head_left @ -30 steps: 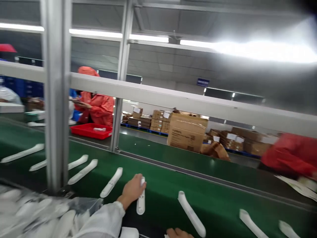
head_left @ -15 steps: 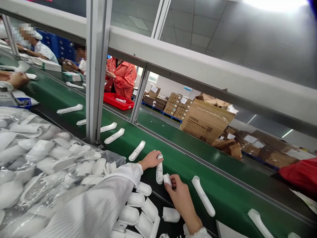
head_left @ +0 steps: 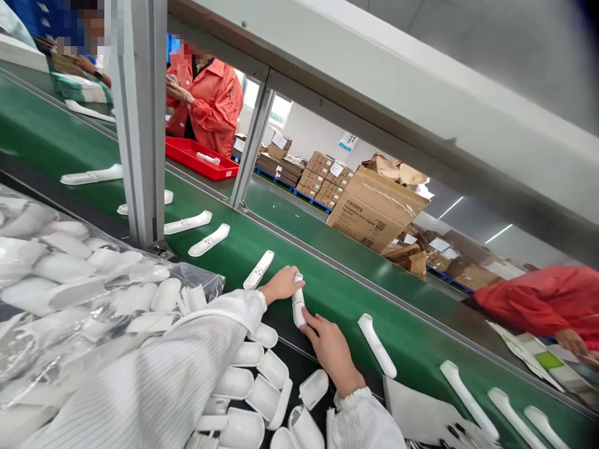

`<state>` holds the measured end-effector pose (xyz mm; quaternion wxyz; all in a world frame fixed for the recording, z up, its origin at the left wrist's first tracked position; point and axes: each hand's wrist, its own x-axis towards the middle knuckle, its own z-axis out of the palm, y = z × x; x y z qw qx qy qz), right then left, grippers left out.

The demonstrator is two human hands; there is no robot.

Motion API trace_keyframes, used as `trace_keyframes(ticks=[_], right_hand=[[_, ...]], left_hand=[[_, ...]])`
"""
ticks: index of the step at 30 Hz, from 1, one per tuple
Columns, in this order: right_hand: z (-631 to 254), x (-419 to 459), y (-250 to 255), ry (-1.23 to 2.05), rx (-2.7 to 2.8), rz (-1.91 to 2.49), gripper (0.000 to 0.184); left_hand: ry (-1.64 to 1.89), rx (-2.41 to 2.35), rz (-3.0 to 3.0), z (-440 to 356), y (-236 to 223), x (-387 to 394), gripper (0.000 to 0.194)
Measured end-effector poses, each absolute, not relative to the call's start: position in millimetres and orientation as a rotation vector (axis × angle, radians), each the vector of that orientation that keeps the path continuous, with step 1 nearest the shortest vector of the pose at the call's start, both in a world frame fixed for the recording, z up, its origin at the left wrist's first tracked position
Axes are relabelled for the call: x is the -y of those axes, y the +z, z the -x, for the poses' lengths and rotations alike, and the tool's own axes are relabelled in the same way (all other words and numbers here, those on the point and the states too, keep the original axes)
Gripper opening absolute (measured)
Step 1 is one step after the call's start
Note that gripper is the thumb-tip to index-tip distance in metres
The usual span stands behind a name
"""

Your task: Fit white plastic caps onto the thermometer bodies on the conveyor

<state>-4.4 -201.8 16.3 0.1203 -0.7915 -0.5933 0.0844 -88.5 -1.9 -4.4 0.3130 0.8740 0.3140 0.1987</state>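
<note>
A long white plastic housing [head_left: 298,299] stands out against the green belt, between my two hands. My left hand [head_left: 282,284] pinches its upper end, thumb and fingers closed around it. At the lower end, my right hand [head_left: 331,349] closes its thumb and fingertips on a small white plastic cover [head_left: 299,320], which sits against the housing; whether it is seated there I cannot tell. Loose curved white covers [head_left: 262,396] lie in a pile below my hands. One single cover [head_left: 314,388] rests just under my right wrist.
Several similar housings lie along the green belt [head_left: 327,280], left and right of my hands. A clear plastic bag [head_left: 93,280] of white parts fills the left. A metal post [head_left: 140,125] rises beyond it. Across the belt are a red tray [head_left: 187,153] and people in red jackets.
My right hand has brought the small cover up against the housing's lower end. My left hand keeps its hold. The view has shifted, showing another person's red sleeve and hand at right.
</note>
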Motion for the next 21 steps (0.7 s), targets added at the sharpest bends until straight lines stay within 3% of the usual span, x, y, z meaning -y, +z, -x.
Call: trace_keyframes(ticks=[8, 15, 21], right_hand=[[3, 192, 18, 0.098, 1.737, 2.473, 0.041], [13, 187, 32, -0.027, 1.701, 2.374, 0.037], [60, 192, 32, 0.330, 1.716, 1.968, 0.028]], left_hand=[[0.364, -0.815, -2.343, 87, 4, -4, 0.028], [0.463, -0.796, -2.411, 97, 22, 20, 0.054], [0.741, -1.054, -2.466, 118, 32, 8, 0.048]])
